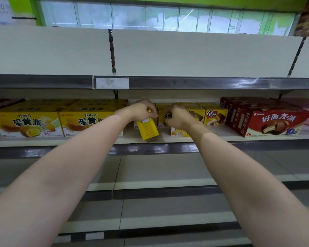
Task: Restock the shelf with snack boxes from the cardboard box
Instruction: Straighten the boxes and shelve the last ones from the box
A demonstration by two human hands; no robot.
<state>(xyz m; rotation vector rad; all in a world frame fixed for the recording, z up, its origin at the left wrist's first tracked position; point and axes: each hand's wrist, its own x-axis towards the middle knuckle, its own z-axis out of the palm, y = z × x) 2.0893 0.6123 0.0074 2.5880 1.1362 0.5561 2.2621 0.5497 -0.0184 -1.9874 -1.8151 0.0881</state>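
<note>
While the left hand grips a tilted yellow box, the right hand clutches a 蛋黄派 box.

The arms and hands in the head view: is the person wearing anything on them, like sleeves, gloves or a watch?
Nothing worn is visible. Both forearms are bare to the frame edge, and the left hand and right hand show no gloves, watch or rings.

Glossy printed cardboard snack boxes on matt shelf, shiny metal edging.
</note>
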